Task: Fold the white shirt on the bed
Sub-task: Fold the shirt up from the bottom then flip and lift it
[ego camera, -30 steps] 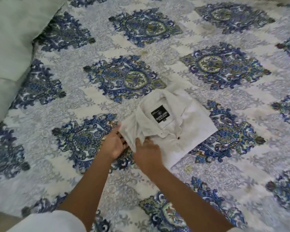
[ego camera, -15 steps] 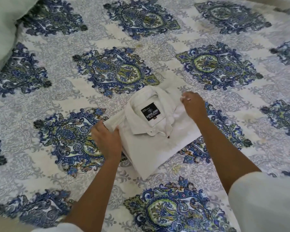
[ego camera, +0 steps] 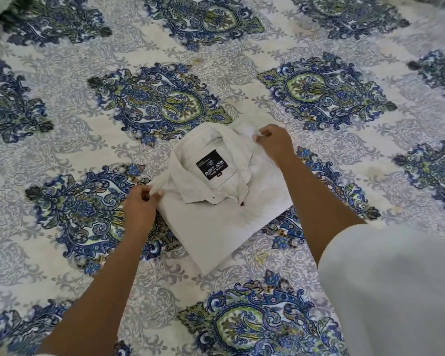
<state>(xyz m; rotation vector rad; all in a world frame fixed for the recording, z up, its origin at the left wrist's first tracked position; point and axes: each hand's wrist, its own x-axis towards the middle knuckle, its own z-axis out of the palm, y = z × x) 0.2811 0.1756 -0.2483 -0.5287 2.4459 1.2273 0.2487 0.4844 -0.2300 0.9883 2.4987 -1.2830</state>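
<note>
At the middle of the bed [ego camera: 62,155], on the blue-and-green patterned sheet, the white shirt [ego camera: 216,227] is lying as a compact folded packet. Its collar [ego camera: 190,160] and black neck label [ego camera: 212,165] are facing up, and its nearest corner is pointing toward six o'clock.

The left hand [ego camera: 139,209] is pinching the shirt's edge at nine o'clock, thumb and fingertips closing on a thin band of cloth just beside the collar. The right hand [ego camera: 275,145] is working at one o'clock, fingers curling around the far shoulder edge and gripping it. So both hands are grasping fabric on opposite sides of the packet. This is looking like the squaring-up stage, with the fold nearly done.

To do it well, the hands should be drawing gently apart, nine against one o'clock, only enough to take the slack out of the top layer. Pull too hard and the layers beneath are likely sliding and the packet opening up. The collar is sitting a little rumpled toward twelve o'clock, so the right hand is best placed for flattening it. The strip under the left pinch is poking out past the packet's side, and tucking it under would give a cleaner edge. The front panel toward five o'clock is lying smooth and is needing no touch.
</note>
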